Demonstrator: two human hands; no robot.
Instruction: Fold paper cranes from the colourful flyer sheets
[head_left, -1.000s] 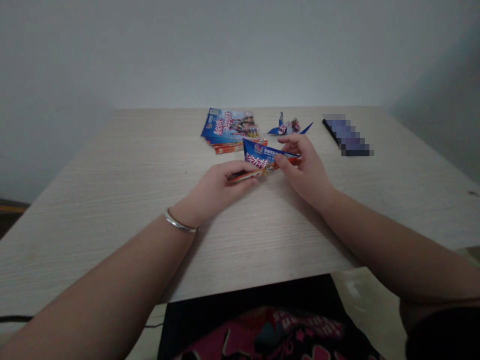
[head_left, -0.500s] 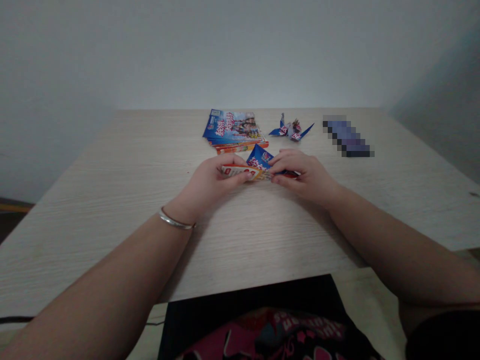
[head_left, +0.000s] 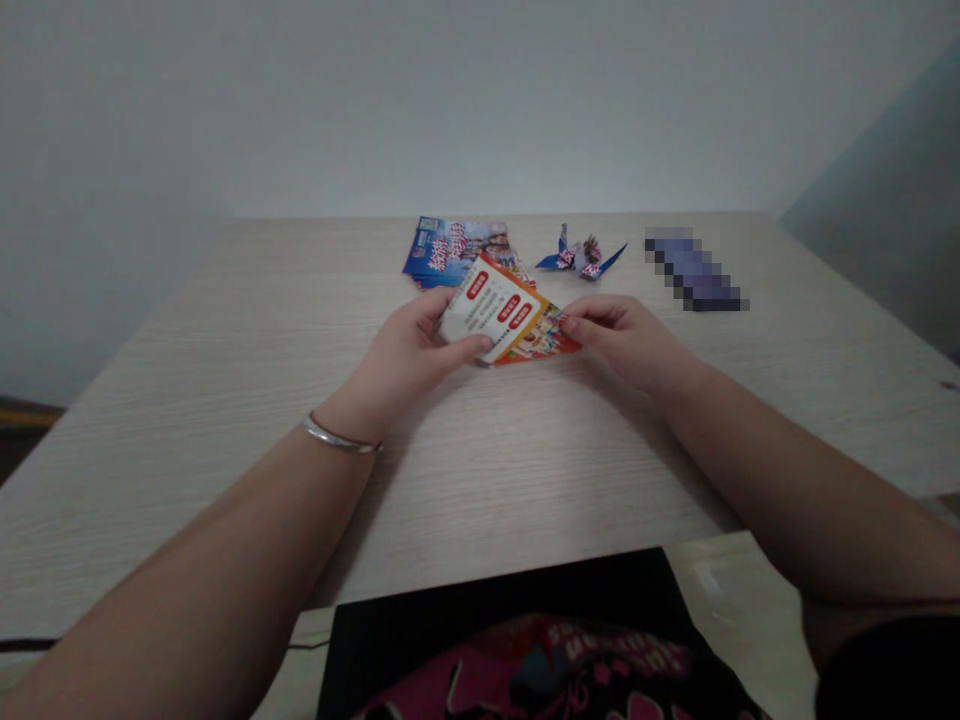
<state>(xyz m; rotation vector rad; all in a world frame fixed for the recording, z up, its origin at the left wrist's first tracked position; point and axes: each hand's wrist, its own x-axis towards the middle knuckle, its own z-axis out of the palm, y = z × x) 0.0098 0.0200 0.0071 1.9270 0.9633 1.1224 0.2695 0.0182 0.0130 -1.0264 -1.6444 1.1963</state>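
Between my hands, above the table, is a folded printed paper sheet [head_left: 501, 305]. A white panel with red labels and an orange-edged picture face up. My left hand [head_left: 420, 345] pinches its left side, thumb on top and the other fingers behind. With thumb and fingers, my right hand [head_left: 626, 335] grips the right corner. Just behind the paper lies a stack of blue printed leaflets [head_left: 450, 250], its front partly hidden. A folded blue paper crane [head_left: 581, 258] stands to the right of the stack.
A phone-like dark item [head_left: 694, 272], blurred by pixels, lies at the back right of the pale wooden table [head_left: 300, 300]. The wall [head_left: 480, 110] rises behind the table. A black object [head_left: 390, 590] is at the near edge, by my lap.
The paper has been turned: its blue side no longer shows, and the white and orange face is now up as a wider flat shape. My right hand has moved slightly right.
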